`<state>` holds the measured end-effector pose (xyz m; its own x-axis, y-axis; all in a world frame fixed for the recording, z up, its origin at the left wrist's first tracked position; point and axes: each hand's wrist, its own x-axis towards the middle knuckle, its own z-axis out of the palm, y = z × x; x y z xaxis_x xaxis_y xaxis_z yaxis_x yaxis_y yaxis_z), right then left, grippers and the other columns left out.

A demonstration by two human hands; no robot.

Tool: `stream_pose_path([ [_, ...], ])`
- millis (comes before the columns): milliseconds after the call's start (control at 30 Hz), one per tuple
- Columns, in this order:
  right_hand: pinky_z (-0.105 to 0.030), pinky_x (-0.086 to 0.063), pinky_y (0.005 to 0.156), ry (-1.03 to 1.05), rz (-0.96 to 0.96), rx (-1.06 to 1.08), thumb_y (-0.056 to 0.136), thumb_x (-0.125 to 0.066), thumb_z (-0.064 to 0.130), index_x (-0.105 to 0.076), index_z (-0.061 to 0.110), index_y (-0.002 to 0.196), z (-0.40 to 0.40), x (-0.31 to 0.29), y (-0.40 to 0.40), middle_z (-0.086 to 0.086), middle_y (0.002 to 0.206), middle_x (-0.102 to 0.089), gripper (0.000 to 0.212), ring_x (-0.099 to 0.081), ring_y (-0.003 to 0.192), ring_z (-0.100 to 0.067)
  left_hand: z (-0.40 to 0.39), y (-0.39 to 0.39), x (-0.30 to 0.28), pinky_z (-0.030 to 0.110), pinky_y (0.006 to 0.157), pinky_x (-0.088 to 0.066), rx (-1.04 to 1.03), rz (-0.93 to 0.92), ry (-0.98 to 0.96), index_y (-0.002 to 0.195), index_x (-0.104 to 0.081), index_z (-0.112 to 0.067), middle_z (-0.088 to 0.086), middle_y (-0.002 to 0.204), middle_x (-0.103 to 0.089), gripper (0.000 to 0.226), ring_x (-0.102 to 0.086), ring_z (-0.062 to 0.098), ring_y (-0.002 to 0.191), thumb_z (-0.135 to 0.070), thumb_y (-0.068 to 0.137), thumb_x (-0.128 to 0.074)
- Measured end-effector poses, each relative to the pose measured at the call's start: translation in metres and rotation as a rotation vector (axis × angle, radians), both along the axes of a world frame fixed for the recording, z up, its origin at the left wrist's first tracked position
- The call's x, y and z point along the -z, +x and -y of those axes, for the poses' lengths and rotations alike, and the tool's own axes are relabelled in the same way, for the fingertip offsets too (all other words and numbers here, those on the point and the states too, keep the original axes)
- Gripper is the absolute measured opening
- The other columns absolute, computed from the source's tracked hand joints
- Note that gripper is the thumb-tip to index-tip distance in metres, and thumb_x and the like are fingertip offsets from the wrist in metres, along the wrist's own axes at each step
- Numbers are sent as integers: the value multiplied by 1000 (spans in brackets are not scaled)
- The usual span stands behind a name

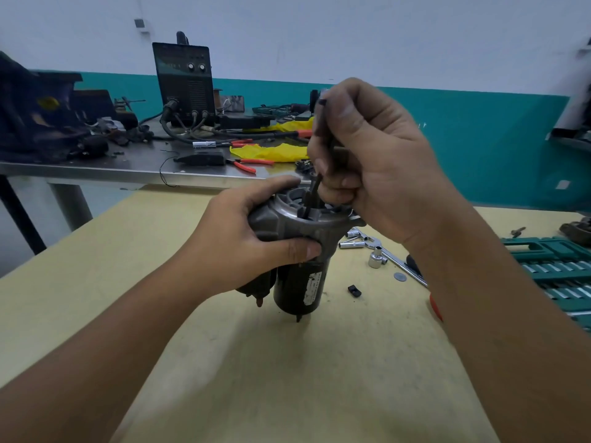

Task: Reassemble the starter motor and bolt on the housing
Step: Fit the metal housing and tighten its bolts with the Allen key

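The starter motor (299, 282) stands upright over the yellow-topped table (96, 298), its grey housing (287, 219) on top with the open end facing up. My left hand (252, 241) grips the housing from the left, thumb across its front. My right hand (361, 161) holds a thin dark tool (315, 187), fingers curled round its shaft. The tool's lower end reaches down into the housing opening. Its tip is hidden inside.
Loose sockets (375, 259), a ratchet handle (399, 262), a washer (400, 276) and a small black part (354, 290) lie on the table to the right. A green socket case (556, 273) sits at the right edge. Behind stands a metal bench (96, 171) with a welder (184, 81), red pliers (246, 164) and yellow plastic (271, 151).
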<state>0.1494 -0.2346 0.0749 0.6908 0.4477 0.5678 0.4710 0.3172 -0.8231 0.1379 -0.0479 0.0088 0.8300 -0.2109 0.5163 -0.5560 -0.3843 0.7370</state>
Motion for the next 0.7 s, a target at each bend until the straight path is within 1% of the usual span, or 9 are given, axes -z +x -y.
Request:
stream_pose_path([
  [100,-18,-31,40,-29,195,243,102,-58,14,-61,4,77,-15,-2,-10,-13,57,-54,27,-39,38,-8,5,-2,0,15,84,-55,-15,14,2,137,-64,-27,-15,114,-74,90,-71,0,102,-53,53,-85],
  [167,-14,-36,42,-55,333,431,100,-62,13,-64,1,76,-22,0,-15,-8,54,-57,27,-47,36,-5,7,-3,0,14,82,-56,-31,22,25,135,-65,-27,-16,112,-74,89,-70,-1,100,-56,53,-85],
  [233,-16,-39,41,-14,323,534,100,-61,13,-67,6,83,-22,2,-16,-5,53,-59,18,-50,36,-6,7,-3,0,18,85,-57,-56,27,50,136,-65,-28,-15,115,-73,88,-70,1,103,-53,54,-87],
  [300,-20,-42,40,3,203,531,102,-58,14,-66,13,107,-17,-1,-16,-7,54,-60,10,-50,35,-8,7,-4,1,14,84,-55,-64,31,39,135,-64,-33,-19,115,-72,89,-68,-2,104,-56,52,-86],
  [367,-25,-43,39,-24,91,468,105,-56,17,-63,14,117,-11,-5,-13,-13,57,-62,14,-50,34,-16,7,-6,0,6,79,-51,-53,41,15,132,-63,-39,-27,111,-70,85,-66,-8,102,-59,51,-82],
  [500,-31,-51,44,-38,-88,211,106,-54,19,-61,7,115,-3,-13,-10,-20,66,-65,16,-55,38,-22,5,-5,1,10,82,-53,-54,41,19,135,-64,-33,-19,114,-72,87,-68,-1,104,-55,54,-86],
  [567,-33,-54,48,-81,-96,123,106,-53,16,-60,10,113,1,-15,-10,-22,71,-67,12,-58,42,-25,3,-4,2,13,85,-54,-53,42,29,136,-63,-31,-16,117,-72,88,-68,0,105,-55,55,-87],
  [633,-30,-50,45,-142,-41,153,104,-57,16,-57,15,103,4,-15,-10,-19,74,-71,1,-58,42,-25,3,-4,2,11,84,-53,-56,46,19,134,-64,-33,-18,115,-71,88,-68,-2,104,-58,53,-85],
  [700,-26,-44,40,-179,38,276,102,-62,14,-55,17,93,2,-12,-10,-15,72,-73,11,-55,38,-24,4,-4,2,13,86,-54,-46,39,18,136,-63,-33,-18,116,-71,90,-68,-2,105,-59,52,-83],
])
